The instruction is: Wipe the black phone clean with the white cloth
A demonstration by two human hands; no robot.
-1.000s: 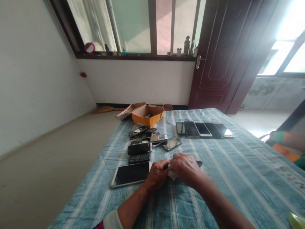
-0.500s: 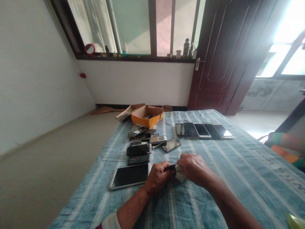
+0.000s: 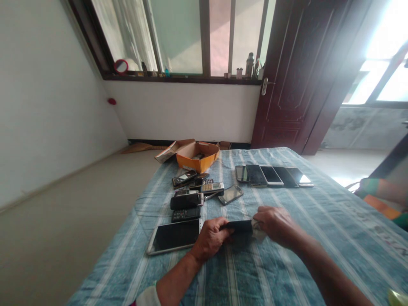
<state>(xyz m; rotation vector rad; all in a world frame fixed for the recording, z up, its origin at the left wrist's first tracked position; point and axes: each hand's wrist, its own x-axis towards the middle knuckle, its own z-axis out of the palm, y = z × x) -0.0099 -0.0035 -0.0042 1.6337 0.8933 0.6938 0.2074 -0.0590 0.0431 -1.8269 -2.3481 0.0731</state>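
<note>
My left hand grips the left end of a dark smartphone, thumb on top, just above the striped cloth. At the phone's right end my right hand pinches a whitish cloth, partly hidden by the fingers and slightly blurred. A white-framed tablet lies flat beside my left hand. Beyond it is a loose pile of old mobile phones, with a black phone and a silver keypad phone among them. A grey phone rests apart, to the pile's right.
An open orange cardboard box stands at the table's far left, something dark inside. Several smartphones lie in a row at the far right. Blue striped fabric covers the table. Behind are a wall, a windowsill and a dark red door.
My right hand has moved right with the cloth, to the phone's far end, and more of the dark phone shows. My left hand has stayed nearly in place.
</note>
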